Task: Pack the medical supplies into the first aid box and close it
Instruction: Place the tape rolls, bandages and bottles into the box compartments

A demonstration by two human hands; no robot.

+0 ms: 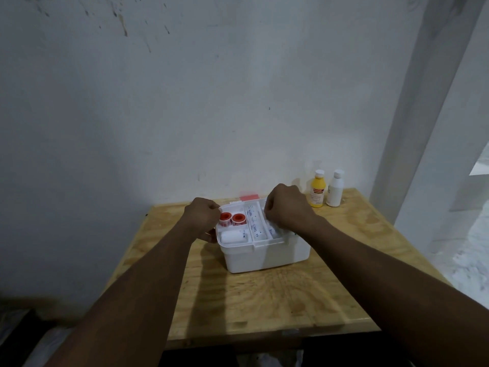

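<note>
Your white first aid box [264, 254] sits open near the table's back edge, its tray holding two red-capped tape rolls [231, 219] and white bandage rolls [258, 226]. A yellow bottle [317, 190] and a white bottle [335, 190] stand upright at the back right corner.

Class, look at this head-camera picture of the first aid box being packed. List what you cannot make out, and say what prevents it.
- Right end of the tray, head view: covered by the right hand.
- Left hand fingers: curled out of sight, so any grip is unclear.
- Yellow bottle and white bottle labels: too small to read.
- Red-and-white part behind the first aid box: mostly hidden by the box.
- Print on the bandage rolls: blurred.
</note>
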